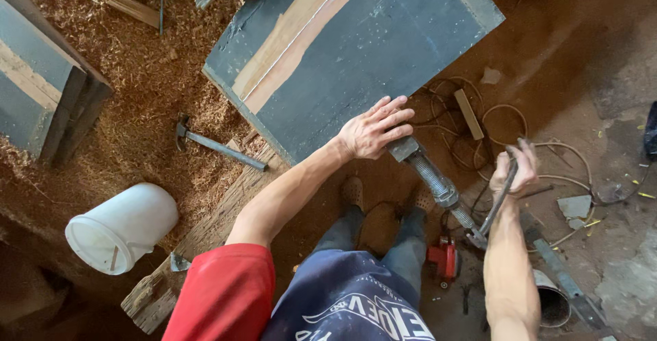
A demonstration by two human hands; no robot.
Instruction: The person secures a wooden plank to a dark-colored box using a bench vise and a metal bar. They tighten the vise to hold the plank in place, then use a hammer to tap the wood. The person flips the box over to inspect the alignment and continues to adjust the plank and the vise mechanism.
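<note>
My left hand [375, 129] lies flat, fingers spread, on the near edge of a large dark painted wooden panel [356, 47] with a bare wood stripe. Just beside that hand sits the metal head of a screw clamp [428, 180], whose threaded shaft runs down to the right. My right hand [517, 170] is closed around the clamp's bent metal handle [496, 201] at the shaft's lower end. My legs and shoes stand under the clamp.
A hammer [215, 144] lies on wood shavings left of the panel. A white plastic bucket [122, 228] lies on its side at lower left. A second dark panel [41, 88] stands far left. Cables [493, 125], a red power tool [443, 259] and scrap lie right.
</note>
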